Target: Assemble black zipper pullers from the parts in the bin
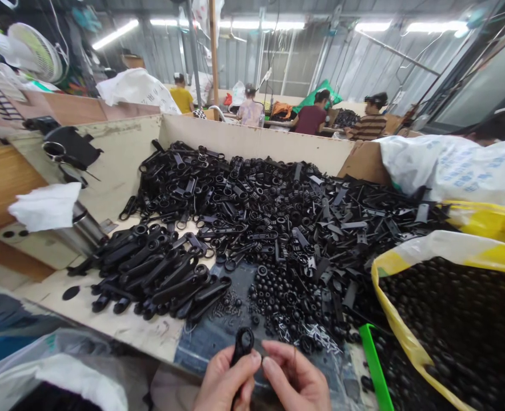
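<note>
At the bottom edge, my left hand (224,379) is closed around a black plastic part with a ring end (241,341), which sticks up above the fingers. My right hand (297,379) is beside it, thumb and forefinger pinched close to the part; what it pinches is too small to see. Just beyond the hands lie small black round caps (278,291) and small metal pins (316,334) on a dark cloth. A neat row of assembled black parts (158,274) lies to the left.
A big heap of loose black plastic parts (269,211) fills the wooden tray (252,140). A yellow bag of black pieces (449,319) sits at right, a green strip (375,365) beside it. A steel flask (79,228) stands at left. Several people work at a far table.
</note>
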`<state>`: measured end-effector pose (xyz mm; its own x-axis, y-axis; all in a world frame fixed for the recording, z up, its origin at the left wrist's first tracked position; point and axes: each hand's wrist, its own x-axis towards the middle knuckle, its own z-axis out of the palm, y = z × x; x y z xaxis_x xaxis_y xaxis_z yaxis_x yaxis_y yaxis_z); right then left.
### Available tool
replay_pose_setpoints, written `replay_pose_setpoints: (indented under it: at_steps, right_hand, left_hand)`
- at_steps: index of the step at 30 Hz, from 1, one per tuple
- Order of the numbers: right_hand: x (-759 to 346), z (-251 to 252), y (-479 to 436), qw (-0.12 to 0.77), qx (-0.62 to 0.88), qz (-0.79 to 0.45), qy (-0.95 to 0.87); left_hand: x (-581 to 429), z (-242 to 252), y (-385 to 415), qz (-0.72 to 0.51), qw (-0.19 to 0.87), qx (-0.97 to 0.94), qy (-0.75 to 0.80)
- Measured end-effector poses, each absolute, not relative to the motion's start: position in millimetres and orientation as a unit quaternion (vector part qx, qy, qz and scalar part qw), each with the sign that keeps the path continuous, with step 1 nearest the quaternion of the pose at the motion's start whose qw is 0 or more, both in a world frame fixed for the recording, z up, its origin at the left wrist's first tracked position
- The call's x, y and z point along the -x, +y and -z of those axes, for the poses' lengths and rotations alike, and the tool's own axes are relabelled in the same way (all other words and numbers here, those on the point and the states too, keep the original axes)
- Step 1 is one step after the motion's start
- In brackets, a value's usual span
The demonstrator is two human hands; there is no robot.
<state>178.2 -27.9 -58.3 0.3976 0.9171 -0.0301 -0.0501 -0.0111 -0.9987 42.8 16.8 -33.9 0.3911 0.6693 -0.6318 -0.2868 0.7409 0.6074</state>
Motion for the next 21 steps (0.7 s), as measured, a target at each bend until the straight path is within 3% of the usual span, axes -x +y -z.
replay_pose_setpoints:
  at_steps: [10,21]
  right_hand:
    - [-209.8,45.6,-27.3,0.533,0.492,-0.221,-0.652]
    - [-210.5,43.5,-32.9,0.533,0.571,-0.222,-0.584]
  left_hand:
    - [-49.0,28.4,13.2,-0.273,0.836,-0.168,0.446]
    - [-35.2,19.8,9.5,-0.253,0.838,-0.271,0.4]
